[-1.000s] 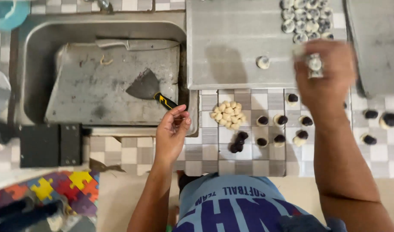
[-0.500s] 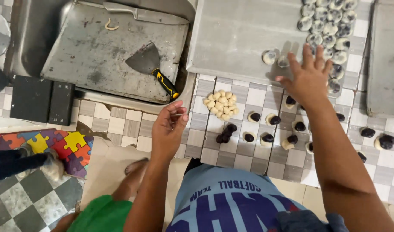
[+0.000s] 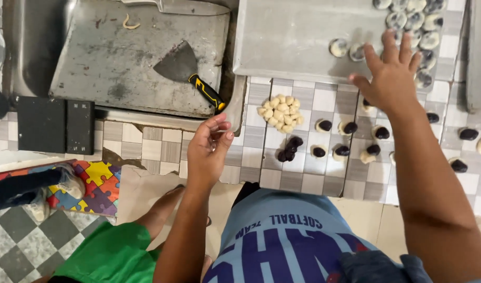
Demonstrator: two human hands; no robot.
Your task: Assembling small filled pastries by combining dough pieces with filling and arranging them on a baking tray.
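We are spreading our right hand (image 3: 392, 81), fingers apart, over filled dough rounds (image 3: 411, 26) on the metal tray (image 3: 293, 36), risking squashing neighbours; left hand (image 3: 209, 149) is hovering over the bench (image 3: 303, 162), fingertips pinched together.

I'm looking down at a home kitchen used for baking: a tiled counter (image 3: 324, 173), metal trays (image 3: 298, 36) of filled dough pieces (image 3: 413, 23), a scraper (image 3: 190, 73), and a child's puzzle mat (image 3: 96, 186) on the checkered floor (image 3: 15, 246).
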